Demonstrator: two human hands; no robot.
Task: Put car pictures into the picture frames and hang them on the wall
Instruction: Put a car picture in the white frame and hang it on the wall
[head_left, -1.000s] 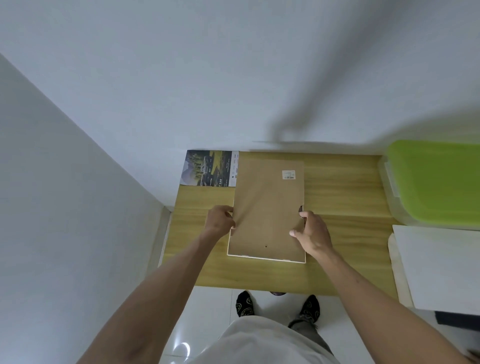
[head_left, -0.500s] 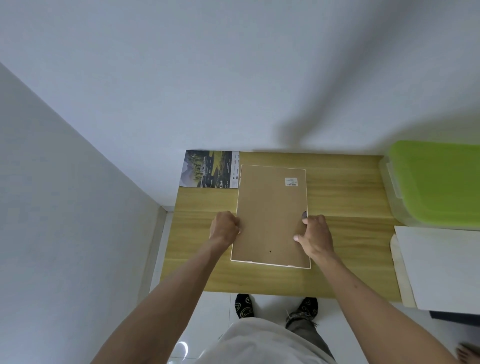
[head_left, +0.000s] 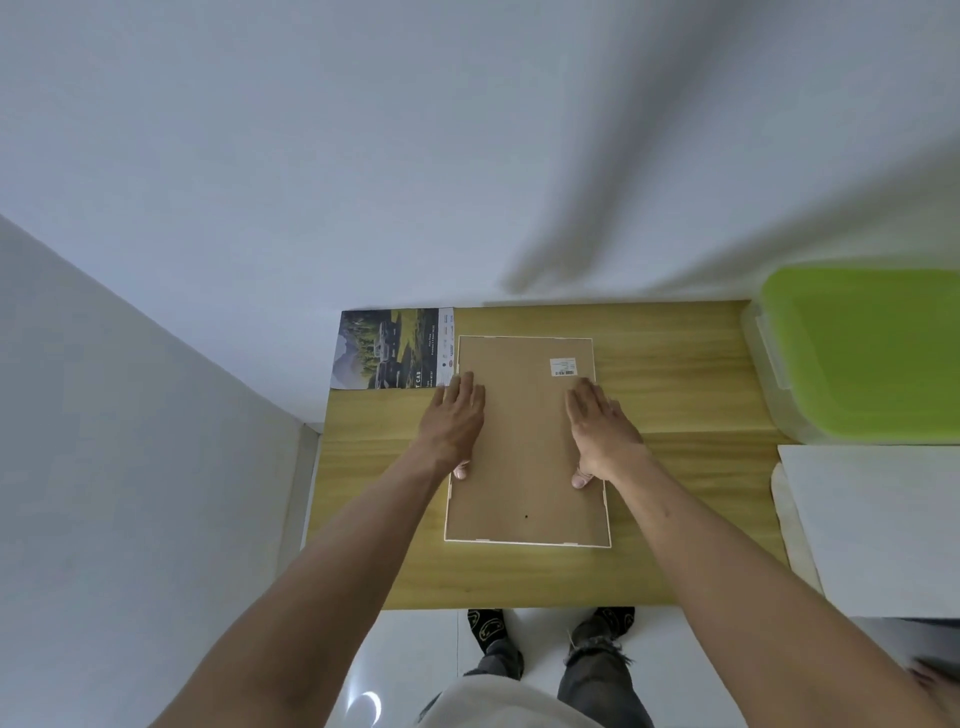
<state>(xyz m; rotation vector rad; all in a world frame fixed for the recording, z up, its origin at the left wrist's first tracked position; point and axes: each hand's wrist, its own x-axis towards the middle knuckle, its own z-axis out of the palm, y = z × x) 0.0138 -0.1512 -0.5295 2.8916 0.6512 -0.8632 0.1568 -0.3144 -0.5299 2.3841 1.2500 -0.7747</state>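
Frame (head_left: 525, 441) lay face-down; left hand (head_left: 454, 421) and right hand (head_left: 597, 431) pressed flat on its backing, fingers straight and together, likely seating it; picture (head_left: 392, 347) just left of frame.

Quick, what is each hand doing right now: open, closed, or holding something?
Left hand: open, fingers straight, resting flat on the picture frame back.
Right hand: open, fingers straight, resting flat on the same frame back.

Picture frame (head_left: 524, 441): brown backing, thin white border, white barcode label (head_left: 563, 367). Car picture (head_left: 392, 348) left of the frame: dark green landscape, white margin. Table (head_left: 675, 374) under the frame: yellow woodgrain. Container lid (head_left: 862, 348) right of the frame: lime green.
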